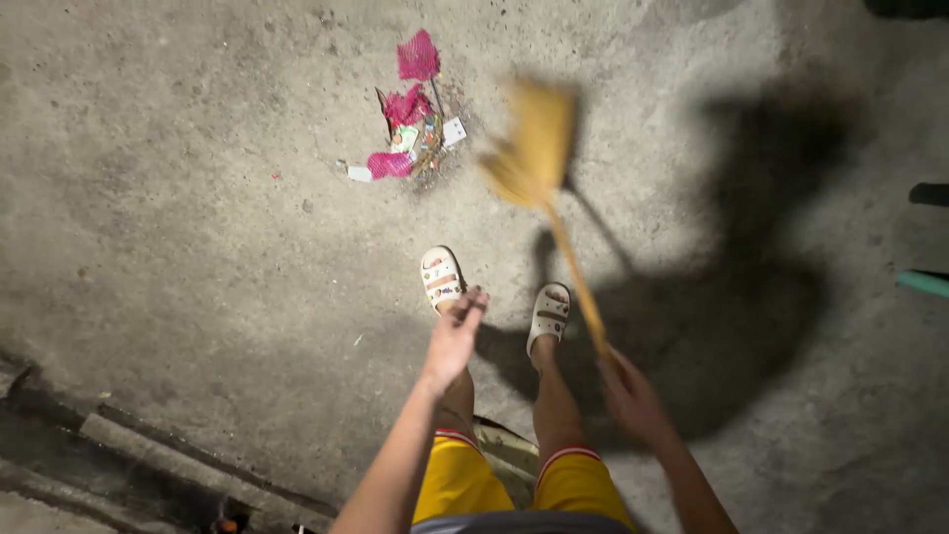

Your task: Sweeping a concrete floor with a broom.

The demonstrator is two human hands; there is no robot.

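Right hand (631,396) fingers wrapped round broom (539,148), blurred beside litter pile (410,129) at upper centre; left hand (455,334) empty, fingers loosely together.

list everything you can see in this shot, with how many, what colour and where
Broom: one, yellow bristles, orange stick, blurred, right of the litter.
Litter pile: one, pink net scraps and white bits, floor ahead of the feet.
Concrete floor: one, grey, all around.
Gutter: one, dark, bottom left.
Teal object: one, right edge, unclear.
Sandals: two, white, on the feet.
Shorts: one pair, yellow.
Left hand: empty, fingers loose.
Right hand: grip closed on the broom stick.
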